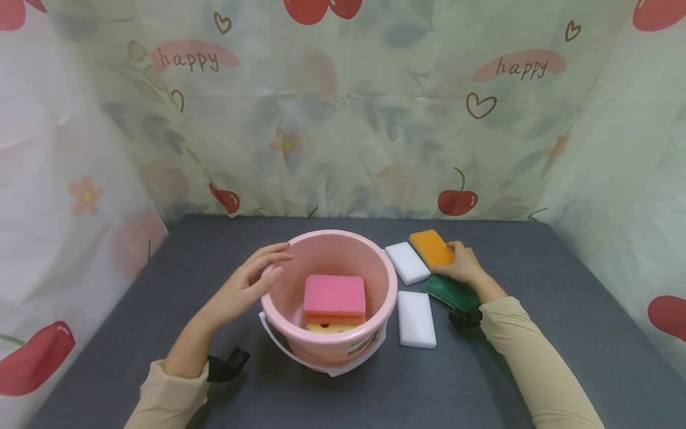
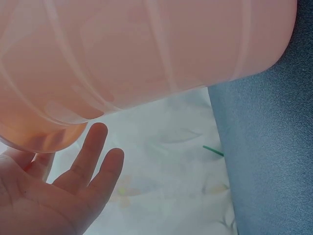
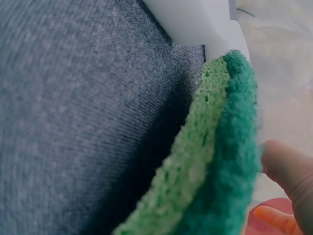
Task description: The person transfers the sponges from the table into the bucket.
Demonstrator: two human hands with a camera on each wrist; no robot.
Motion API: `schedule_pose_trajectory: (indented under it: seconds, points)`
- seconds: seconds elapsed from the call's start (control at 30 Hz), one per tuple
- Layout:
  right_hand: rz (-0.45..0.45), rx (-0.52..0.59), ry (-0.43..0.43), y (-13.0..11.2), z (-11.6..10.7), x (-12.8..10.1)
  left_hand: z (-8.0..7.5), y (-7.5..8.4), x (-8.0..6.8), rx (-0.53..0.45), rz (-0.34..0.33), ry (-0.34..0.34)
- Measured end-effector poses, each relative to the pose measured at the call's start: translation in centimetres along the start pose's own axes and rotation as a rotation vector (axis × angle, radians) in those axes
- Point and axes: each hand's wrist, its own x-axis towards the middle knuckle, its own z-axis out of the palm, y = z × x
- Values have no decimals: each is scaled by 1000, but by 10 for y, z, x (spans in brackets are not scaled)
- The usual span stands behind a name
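Observation:
A pink bucket [image 1: 377, 262] stands at the middle of the table. Inside lies a pink sponge [image 1: 334, 295], over a yellow sponge with dark spots [image 1: 331, 328]. My left hand [image 1: 249, 285] is at the bucket's left rim, fingers spread and loosely bent; the left wrist view shows them beside the bucket's wall. To the right, my right hand [image 1: 462, 266] pinches the near end of an orange sponge [image 1: 430, 246] between thumb and fingers. A green sponge [image 1: 452, 292] with a darker scrub layer lies under that wrist, large in the right wrist view.
Two white sponge blocks, one farther back [image 1: 407, 262] and one nearer [image 1: 417, 320], lie just right of the bucket. The bucket's white handle [image 1: 289, 351] hangs down in front. Patterned cloth [image 1: 348, 119] walls in the dark table [image 1: 230, 393] at back and sides.

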Motion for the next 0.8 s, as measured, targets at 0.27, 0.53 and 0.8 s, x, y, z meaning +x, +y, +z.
schedule_pose_trajectory:
  seconds: [0.27, 0.53, 0.8]
  points:
    - [-9, 0, 26, -1, -2, -2, 0, -1, 0, -1, 2, 0]
    - [3, 18, 34, 2, -4, -1, 1, -1, 0, 2, 5, 2]
    - [12, 34, 43, 4, -6, -1, 0, -1, 0, 6, 9, 2]
